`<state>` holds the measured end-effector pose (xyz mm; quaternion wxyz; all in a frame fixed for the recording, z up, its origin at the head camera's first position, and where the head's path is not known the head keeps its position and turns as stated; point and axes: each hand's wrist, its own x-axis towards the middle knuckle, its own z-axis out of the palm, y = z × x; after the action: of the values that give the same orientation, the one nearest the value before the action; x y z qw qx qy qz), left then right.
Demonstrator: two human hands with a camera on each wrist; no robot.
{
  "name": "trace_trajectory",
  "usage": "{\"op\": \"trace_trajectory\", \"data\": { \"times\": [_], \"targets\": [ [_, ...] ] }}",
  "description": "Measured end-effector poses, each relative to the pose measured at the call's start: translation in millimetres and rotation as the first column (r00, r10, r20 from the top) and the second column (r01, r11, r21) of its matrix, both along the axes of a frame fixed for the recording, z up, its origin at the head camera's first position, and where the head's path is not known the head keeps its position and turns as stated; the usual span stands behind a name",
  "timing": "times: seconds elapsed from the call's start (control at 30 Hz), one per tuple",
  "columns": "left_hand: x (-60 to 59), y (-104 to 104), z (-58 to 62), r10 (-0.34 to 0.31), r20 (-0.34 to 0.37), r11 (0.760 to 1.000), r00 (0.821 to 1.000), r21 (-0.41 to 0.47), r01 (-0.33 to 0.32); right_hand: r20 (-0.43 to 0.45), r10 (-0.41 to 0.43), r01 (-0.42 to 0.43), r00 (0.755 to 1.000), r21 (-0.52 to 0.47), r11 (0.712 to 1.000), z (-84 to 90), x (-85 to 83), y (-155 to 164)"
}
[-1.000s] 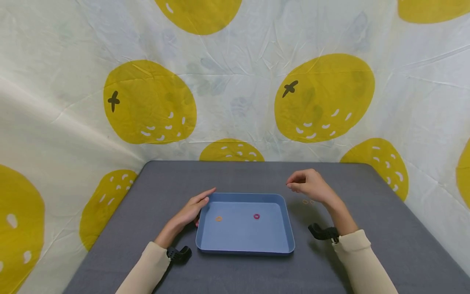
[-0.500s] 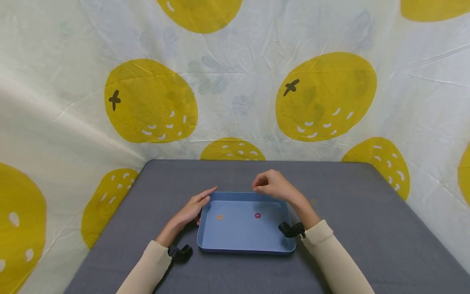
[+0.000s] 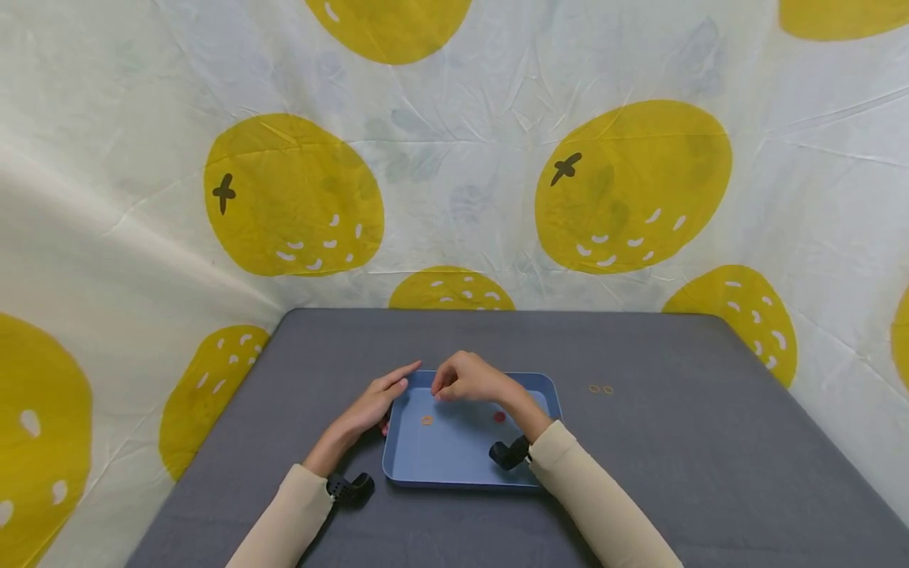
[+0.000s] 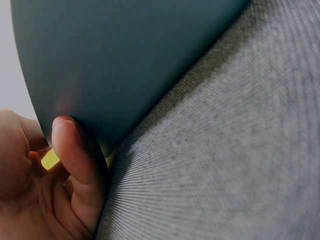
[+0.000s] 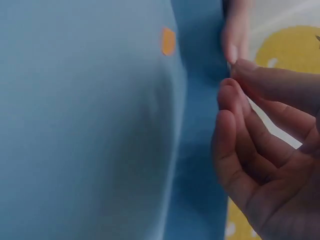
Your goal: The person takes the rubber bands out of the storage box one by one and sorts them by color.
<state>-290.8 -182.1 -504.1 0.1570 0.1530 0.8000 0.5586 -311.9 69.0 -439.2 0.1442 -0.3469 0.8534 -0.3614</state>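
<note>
A shallow blue tray point(image 3: 454, 461) rests on the grey table. At its left wall, my left hand point(image 3: 372, 404) grips the edge near the far corner, with the index finger stretched along it. The left wrist view shows a fingertip point(image 4: 67, 132) against the tray's outer wall. My right hand point(image 3: 470, 379) hovers over the far left part of the tray, thumb and fingertips drawn together. I cannot tell whether something small is between them. A small orange ring point(image 3: 427, 420) lies on the tray floor below that hand; a dark red ring point(image 3: 500, 416) lies by the right forearm.
Two thin yellowish rings point(image 3: 601, 389) lie side by side on the grey tabletop point(image 3: 682, 442), right of the tray. A pale curtain point(image 3: 454, 173) with large yellow fruit prints hangs behind and beside the table. A black camera mount point(image 3: 509, 454) on the right wrist hangs over the tray.
My right hand has swept left from beside the tray, past its far edge, and come down over its left part. The left hand and the rings have stayed put.
</note>
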Motion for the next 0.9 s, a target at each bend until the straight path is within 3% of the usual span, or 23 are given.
{"op": "trace_trajectory", "data": {
  "times": [0.4,0.9],
  "targets": [
    [-0.4,-0.5,-0.9,0.002,-0.016,1.0,1.0,0.01,-0.002,0.041,0.025,-0.028,0.999,0.058,0.998,-17.8,1.9,-22.8],
    [-1.2,-0.3,-0.4,0.016,-0.019,1.0,1.0,0.008,-0.016,0.023,0.019,-0.021,1.0,0.069,0.997,-22.2,4.4,-23.5]
  ]
}}
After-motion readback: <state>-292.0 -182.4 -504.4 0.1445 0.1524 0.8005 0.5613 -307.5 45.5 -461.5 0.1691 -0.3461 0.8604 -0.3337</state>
